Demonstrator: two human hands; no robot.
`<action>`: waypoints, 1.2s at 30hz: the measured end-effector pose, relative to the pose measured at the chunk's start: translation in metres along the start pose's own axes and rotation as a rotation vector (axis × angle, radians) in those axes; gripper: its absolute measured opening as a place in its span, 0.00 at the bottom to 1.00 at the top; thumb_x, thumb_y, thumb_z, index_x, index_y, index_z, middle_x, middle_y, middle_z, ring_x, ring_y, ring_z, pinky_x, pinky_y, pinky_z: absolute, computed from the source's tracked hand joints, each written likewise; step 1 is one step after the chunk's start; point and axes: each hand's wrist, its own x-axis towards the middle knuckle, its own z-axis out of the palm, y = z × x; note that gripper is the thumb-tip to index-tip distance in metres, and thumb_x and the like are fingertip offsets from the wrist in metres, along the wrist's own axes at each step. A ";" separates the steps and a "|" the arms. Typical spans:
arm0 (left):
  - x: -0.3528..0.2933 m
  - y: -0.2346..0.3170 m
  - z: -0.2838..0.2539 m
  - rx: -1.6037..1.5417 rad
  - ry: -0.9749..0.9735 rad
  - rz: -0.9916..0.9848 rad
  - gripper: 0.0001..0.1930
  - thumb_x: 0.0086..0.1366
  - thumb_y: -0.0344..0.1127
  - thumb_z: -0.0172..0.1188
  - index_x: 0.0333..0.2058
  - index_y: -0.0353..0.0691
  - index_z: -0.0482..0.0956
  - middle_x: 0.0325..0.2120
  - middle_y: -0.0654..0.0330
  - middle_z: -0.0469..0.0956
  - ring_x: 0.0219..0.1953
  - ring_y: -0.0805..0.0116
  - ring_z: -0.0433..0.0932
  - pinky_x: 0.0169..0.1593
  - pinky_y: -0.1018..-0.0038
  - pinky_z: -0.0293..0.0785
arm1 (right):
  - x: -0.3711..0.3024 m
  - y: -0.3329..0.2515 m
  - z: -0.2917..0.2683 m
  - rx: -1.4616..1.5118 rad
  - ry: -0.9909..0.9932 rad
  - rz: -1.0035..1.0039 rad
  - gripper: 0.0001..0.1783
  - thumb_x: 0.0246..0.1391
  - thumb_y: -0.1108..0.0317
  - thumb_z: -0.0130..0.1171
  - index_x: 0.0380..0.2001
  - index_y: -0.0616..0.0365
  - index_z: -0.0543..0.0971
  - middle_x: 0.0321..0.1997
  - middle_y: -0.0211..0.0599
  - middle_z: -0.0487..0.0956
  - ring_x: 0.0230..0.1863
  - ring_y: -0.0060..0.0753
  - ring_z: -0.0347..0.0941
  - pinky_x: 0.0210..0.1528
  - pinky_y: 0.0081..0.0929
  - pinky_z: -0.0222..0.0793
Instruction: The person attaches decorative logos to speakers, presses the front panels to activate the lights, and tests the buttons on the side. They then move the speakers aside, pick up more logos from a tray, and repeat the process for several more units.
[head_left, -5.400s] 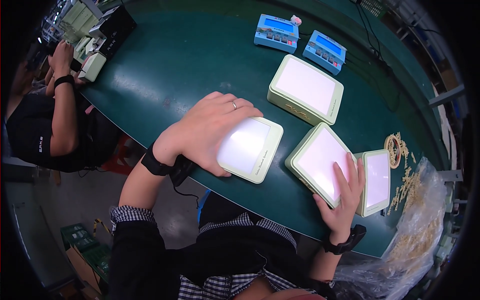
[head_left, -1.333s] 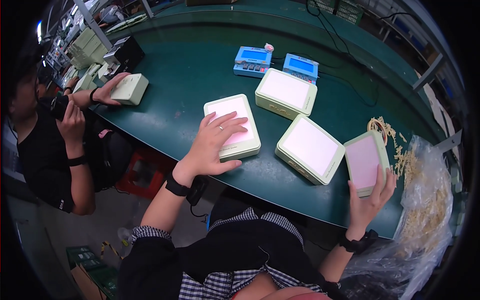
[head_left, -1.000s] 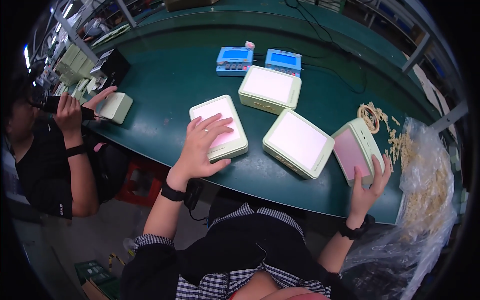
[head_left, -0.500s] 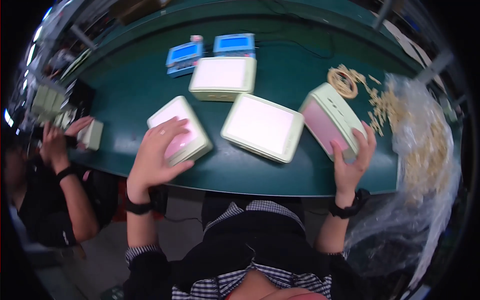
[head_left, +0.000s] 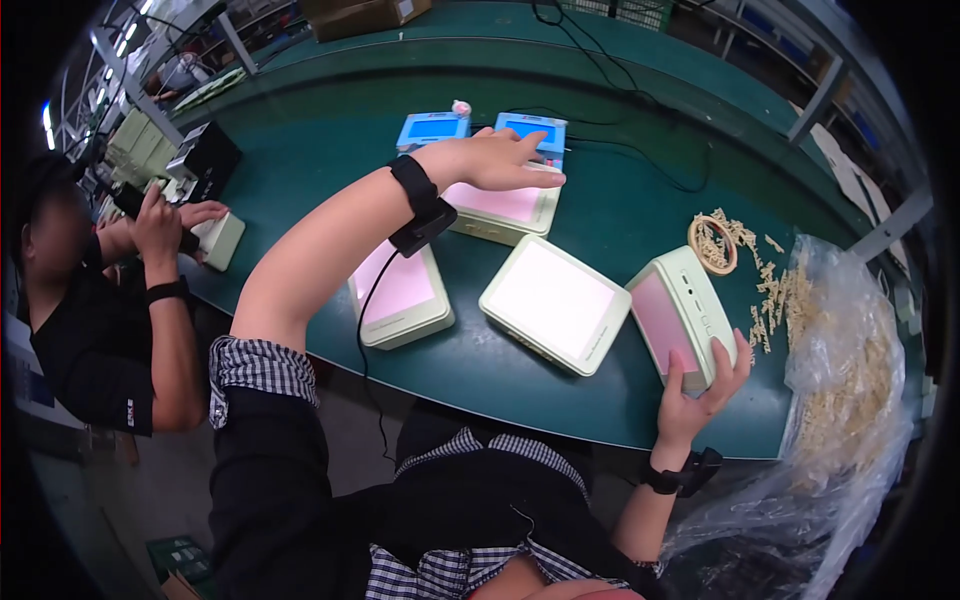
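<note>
The left hand (head_left: 500,160) reaches out, fingers spread flat on the far box (head_left: 497,205), gripping nothing. The right hand (head_left: 697,395) is half open around the lower edge of a tilted box (head_left: 682,318), thumb on its face. Two more boxes (head_left: 552,304) lie between the hands.

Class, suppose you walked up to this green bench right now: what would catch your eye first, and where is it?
Four pale green square devices with glowing pinkish-white faces dominate the green table. The left hand stretches to the far device, while the right hand tips another device up at the near edge. A clear bag of small beige pieces slumps at right.
</note>
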 end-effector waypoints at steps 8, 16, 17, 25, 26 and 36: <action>-0.019 0.000 0.002 0.109 0.068 0.008 0.52 0.61 0.77 0.39 0.69 0.39 0.54 0.62 0.36 0.63 0.65 0.38 0.60 0.66 0.50 0.54 | 0.001 0.001 0.001 0.020 -0.013 0.007 0.28 0.50 0.74 0.67 0.55 0.52 0.69 0.66 0.50 0.63 0.67 0.57 0.59 0.67 0.52 0.52; -0.169 0.018 0.015 0.116 0.334 0.188 0.39 0.60 0.55 0.62 0.65 0.43 0.62 0.61 0.46 0.66 0.66 0.47 0.61 0.67 0.51 0.53 | -0.001 0.005 -0.001 -0.022 -0.019 0.012 0.29 0.50 0.75 0.67 0.55 0.53 0.69 0.66 0.51 0.63 0.67 0.57 0.59 0.67 0.51 0.52; -0.188 0.023 0.029 0.117 0.335 0.183 0.39 0.60 0.55 0.62 0.65 0.43 0.62 0.61 0.46 0.66 0.66 0.47 0.61 0.67 0.51 0.53 | 0.001 0.005 -0.001 -0.024 -0.021 -0.001 0.29 0.50 0.75 0.67 0.56 0.54 0.68 0.66 0.51 0.63 0.67 0.57 0.59 0.67 0.51 0.53; -0.219 0.015 0.098 0.120 0.400 -0.119 0.44 0.54 0.54 0.67 0.66 0.45 0.62 0.69 0.53 0.57 0.71 0.50 0.53 0.69 0.49 0.49 | 0.000 0.004 0.002 -0.046 -0.005 -0.020 0.30 0.51 0.75 0.67 0.56 0.54 0.68 0.66 0.51 0.63 0.66 0.55 0.60 0.66 0.48 0.55; -0.215 0.009 0.094 0.103 0.384 -0.090 0.44 0.53 0.54 0.68 0.67 0.46 0.62 0.69 0.54 0.57 0.71 0.51 0.53 0.70 0.48 0.48 | 0.000 0.004 0.002 -0.046 -0.014 -0.027 0.30 0.51 0.75 0.67 0.56 0.54 0.68 0.66 0.51 0.63 0.66 0.55 0.60 0.66 0.48 0.55; -0.201 -0.013 0.093 0.088 0.417 -0.032 0.45 0.52 0.54 0.68 0.67 0.47 0.62 0.70 0.57 0.56 0.71 0.52 0.53 0.70 0.47 0.47 | 0.002 -0.001 0.000 -0.092 -0.030 -0.026 0.29 0.52 0.74 0.67 0.56 0.55 0.68 0.66 0.51 0.64 0.66 0.53 0.60 0.66 0.47 0.56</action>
